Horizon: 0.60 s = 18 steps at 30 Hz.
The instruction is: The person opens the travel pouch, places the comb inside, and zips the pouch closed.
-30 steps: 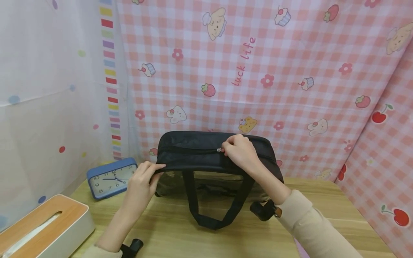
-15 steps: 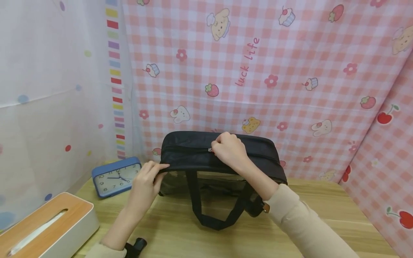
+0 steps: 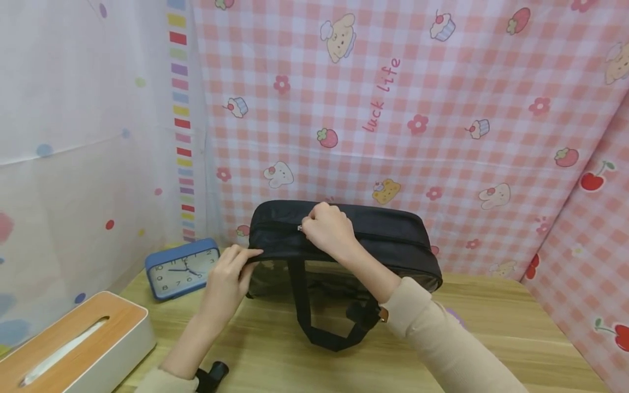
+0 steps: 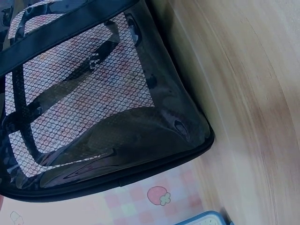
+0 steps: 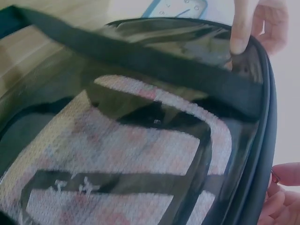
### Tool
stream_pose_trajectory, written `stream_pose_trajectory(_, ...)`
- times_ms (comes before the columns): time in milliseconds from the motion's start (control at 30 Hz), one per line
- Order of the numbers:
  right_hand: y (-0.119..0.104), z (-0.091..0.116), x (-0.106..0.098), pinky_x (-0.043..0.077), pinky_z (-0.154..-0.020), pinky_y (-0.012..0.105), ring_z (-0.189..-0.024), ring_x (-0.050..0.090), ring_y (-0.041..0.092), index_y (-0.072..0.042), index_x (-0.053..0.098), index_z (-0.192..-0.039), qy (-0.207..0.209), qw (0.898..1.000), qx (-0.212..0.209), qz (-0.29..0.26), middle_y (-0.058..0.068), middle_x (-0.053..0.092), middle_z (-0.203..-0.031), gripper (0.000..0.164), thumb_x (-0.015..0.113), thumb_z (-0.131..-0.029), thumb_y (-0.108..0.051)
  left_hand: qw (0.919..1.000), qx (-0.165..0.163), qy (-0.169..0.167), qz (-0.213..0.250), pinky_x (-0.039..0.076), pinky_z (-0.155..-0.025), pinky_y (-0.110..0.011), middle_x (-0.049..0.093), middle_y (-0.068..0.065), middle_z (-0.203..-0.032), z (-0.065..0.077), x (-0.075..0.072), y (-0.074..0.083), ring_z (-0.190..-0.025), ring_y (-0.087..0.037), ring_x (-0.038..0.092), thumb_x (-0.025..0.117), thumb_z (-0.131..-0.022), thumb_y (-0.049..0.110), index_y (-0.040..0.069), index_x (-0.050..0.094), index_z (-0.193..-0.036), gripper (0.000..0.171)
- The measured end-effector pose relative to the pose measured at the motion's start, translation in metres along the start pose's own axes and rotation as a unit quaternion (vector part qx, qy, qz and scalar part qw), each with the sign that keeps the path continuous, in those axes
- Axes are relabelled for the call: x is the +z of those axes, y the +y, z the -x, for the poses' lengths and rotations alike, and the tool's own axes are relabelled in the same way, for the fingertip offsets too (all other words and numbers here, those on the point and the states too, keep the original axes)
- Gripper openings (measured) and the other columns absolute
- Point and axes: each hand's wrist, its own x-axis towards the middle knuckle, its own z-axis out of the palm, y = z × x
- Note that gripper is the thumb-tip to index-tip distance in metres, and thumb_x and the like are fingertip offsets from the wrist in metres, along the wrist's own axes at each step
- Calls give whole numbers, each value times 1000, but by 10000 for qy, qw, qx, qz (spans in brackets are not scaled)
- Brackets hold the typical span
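A black bag (image 3: 388, 226) with clear sides stands on the table, its zipped top facing up. My right hand (image 3: 330, 229) pinches the metal zipper pull (image 3: 300, 228) left of the middle of that top. At the front left top edge my left hand (image 3: 228, 278) grips the bag; in the right wrist view its thumb (image 5: 240, 40) lies on the clear panel. A black carrying strap (image 3: 303, 305) hangs down the front. Through the clear side, the left wrist view shows a mesh panel (image 4: 101, 89). Neither hand shows in that view.
Left of the bag stands a blue alarm clock (image 3: 184, 268). A tissue box (image 3: 118, 344) with a wooden lid sits at the front left. Behind hangs a pink checked curtain (image 3: 304, 98). Something purple (image 3: 456, 316) lies partly behind the right sleeve.
My right hand has slid the zipper pull leftward along the bag's top. The left hand keeps its grip on the front left edge. The view has shifted slightly.
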Motion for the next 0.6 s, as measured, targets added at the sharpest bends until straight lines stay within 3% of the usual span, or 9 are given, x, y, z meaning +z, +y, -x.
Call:
stream_pose_trajectory(133,-4,0,7,18,-34,19,-33,27,10,-13,43,-42,-119,9998,-56,-136,2,59,-53,48,46,-90,-12,10000,65,20,15,46,-57,-24,57,-6,-78,1,6,6,-70,-16,53,70,-73,-7,4,67,-90,20)
stream_pose_trajectory(367,-10,-1,17,13,-35,20,-34,14,9,-15,29,-43,-217,9996,-98,-142,-3,23,-40,50,45,-90,-12,9997,170,69,165,45,-56,-24,56,-6,-78,2,17,16,-69,-15,53,71,-73,-7,4,67,-89,19)
stream_pose_trajectory(500,-11,0,20,13,-36,20,-35,13,9,-15,29,-43,-270,9994,-107,-213,-4,23,-40,49,44,-90,-12,9994,208,147,242,45,-56,-24,56,-6,-77,3,21,21,-68,-15,53,71,-72,-7,3,67,-87,19)
stream_pose_trajectory(600,-11,3,20,16,-34,19,-34,19,8,-14,36,-42,-481,9987,-65,-168,-3,33,-39,50,45,-92,-16,9992,203,174,290,44,-56,-25,56,-6,-77,4,23,23,-68,-15,52,71,-72,-8,3,67,-86,19)
